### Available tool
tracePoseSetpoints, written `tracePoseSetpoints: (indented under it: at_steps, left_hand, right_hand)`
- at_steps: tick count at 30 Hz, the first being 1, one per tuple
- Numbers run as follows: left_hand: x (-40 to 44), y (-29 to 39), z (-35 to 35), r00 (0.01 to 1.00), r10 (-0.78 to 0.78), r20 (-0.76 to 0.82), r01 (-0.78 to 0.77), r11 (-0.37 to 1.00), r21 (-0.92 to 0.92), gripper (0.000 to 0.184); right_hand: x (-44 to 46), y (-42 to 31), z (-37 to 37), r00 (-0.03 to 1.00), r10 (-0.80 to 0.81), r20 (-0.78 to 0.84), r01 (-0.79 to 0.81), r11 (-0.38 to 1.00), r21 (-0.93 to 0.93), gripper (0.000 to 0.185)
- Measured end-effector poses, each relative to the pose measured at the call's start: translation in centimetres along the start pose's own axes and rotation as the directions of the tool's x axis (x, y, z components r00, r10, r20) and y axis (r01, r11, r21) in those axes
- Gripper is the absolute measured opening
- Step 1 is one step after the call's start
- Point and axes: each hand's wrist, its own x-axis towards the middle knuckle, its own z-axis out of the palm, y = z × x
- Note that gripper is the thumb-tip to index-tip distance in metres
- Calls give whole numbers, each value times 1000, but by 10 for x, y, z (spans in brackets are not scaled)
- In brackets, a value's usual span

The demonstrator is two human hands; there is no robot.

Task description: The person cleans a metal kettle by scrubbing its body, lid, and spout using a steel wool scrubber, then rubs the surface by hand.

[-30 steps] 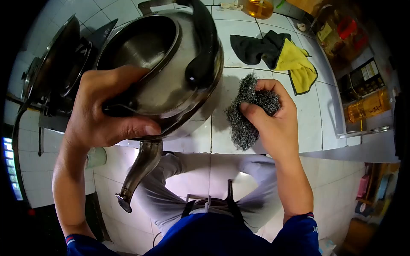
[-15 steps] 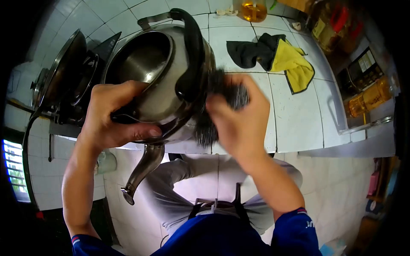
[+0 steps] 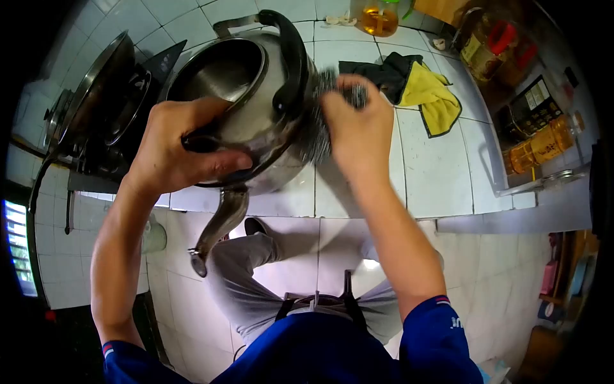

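A metal kettle [image 3: 256, 121], its lid off, is tilted over the front part of the tiled counter. Its spout [image 3: 222, 221] points down toward me, and a black handle [image 3: 292, 64] arches over its top. My left hand [image 3: 185, 144] is closed on the kettle's rim and body near the spout, thumb along the outside. In my right hand [image 3: 359, 121] is a dark, shiny wire scourer [image 3: 315, 137], pressed to the kettle's right side. The scourer is smeared by motion, and the contact spot is partly hidden.
On the counter [image 3: 435, 173] lies a black and yellow cloth [image 3: 425, 96]. A wok [image 3: 96, 89] stands at the left. Behind is a jar of amber liquid [image 3: 380, 19]; bottles [image 3: 547, 144] line a shelf at the right. White tiled floor shows below the counter edge.
The scourer and my right hand have moved up a little along the kettle's side. The kettle has risen slightly in view, and its spout has swung a little to the right.
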Motion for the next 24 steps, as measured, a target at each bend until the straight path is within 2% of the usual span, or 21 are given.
tracePoseSetpoints:
  at_steps: [1,2,3,5,6,7,9,11,12,13,15,16,17,19,20,21,23,24]
  left_hand:
    - [-1,-2,-2,1000,4,27,-4,1000,21,71]
    - [-1,-1,0,1000,0,6,1,998,-57,68]
    - [-1,-1,1,1000,0,1,1,998,-55,68]
    - [1,-1,5,984,117,-134,-122,992,-30,54]
    - [2,2,5,991,88,-99,-93,995,-41,53]
    - [2,5,3,996,58,-66,-61,997,-51,52]
    - [3,7,3,998,25,-57,-30,995,-99,50]
    - [2,3,3,998,36,-43,-40,994,-97,50]
    - [3,2,3,998,49,-40,-52,994,-94,49]
    - [3,3,4,998,49,-25,-51,995,-89,49]
    - [1,7,5,980,-195,-37,187,969,-164,47]
    - [0,9,5,980,-194,-40,185,971,-153,46]
    - [-1,9,5,981,-193,-25,188,971,-147,46]
    - [0,6,2,993,-119,-26,114,983,-142,45]
    - [1,8,0,997,-78,6,78,992,-95,46]
    - [1,6,0,997,-78,-1,78,993,-91,46]
    - [-2,1,3,990,-135,-42,126,978,-164,46]
    - [-2,3,5,983,-179,-40,169,968,-188,46]
  right_hand:
    - [-20,-4,-1,999,51,-5,-51,999,-5,16]
    - [-34,14,-4,979,-204,2,202,971,-130,18]
    - [-46,15,1,989,-149,25,148,988,43,19]
    - [-16,22,0,983,-182,4,181,976,-121,18]
    - [1,3,0,1000,-7,7,7,1000,-25,18]
    - [23,3,2,999,-24,38,20,995,95,16]
    - [6,2,-2,998,-39,49,40,999,-9,19]
    - [-36,18,-4,944,-326,58,331,934,-134,23]
    - [-52,23,2,975,-218,46,215,975,63,28]
    - [-42,19,2,953,-299,43,302,951,-63,25]
    - [3,26,6,962,-272,-31,265,954,-143,21]
    - [22,19,1,991,-127,31,126,992,22,19]
    - [26,23,1,989,-121,87,112,988,104,19]
    - [-12,25,10,975,-211,-68,216,974,72,18]
    - [-33,25,6,968,-251,-25,252,954,162,17]
    - [-40,30,7,946,-325,-2,323,940,105,18]
    - [-12,29,9,952,-306,-13,304,950,-71,18]
    - [8,28,3,962,-264,65,266,964,-14,8]
